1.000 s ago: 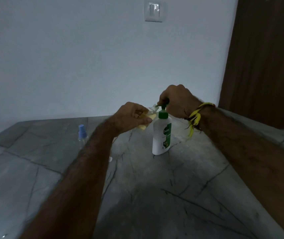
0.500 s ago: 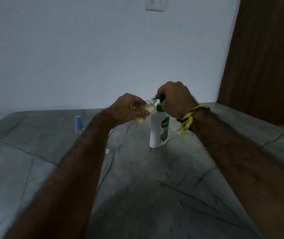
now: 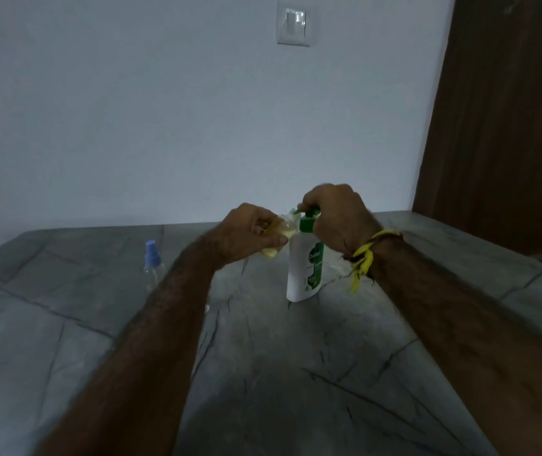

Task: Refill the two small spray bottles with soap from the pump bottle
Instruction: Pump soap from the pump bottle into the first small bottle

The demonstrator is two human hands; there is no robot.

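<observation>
A white pump bottle [image 3: 304, 269] with a green label and green pump head stands upright on the grey stone counter [image 3: 296, 373]. My right hand [image 3: 335, 218] is curled over the pump head from above. My left hand [image 3: 249, 236] grips a small clear spray bottle [image 3: 281, 232] holding yellowish soap, tilted with its open neck right at the pump spout. A second small clear spray bottle [image 3: 152, 264] with a blue cap stands upright on the counter to the left, partly hidden behind my left forearm.
A pale wall with a light switch [image 3: 294, 26] rises behind the counter. A dark wooden door [image 3: 506, 110] stands at the right. A small white object [image 3: 207, 307] peeks out beside my left forearm on the counter.
My hands stay on the pump head and the small bottle at the spout. The pump head went down under my right hand, then rose again. The camera shifted a little.
</observation>
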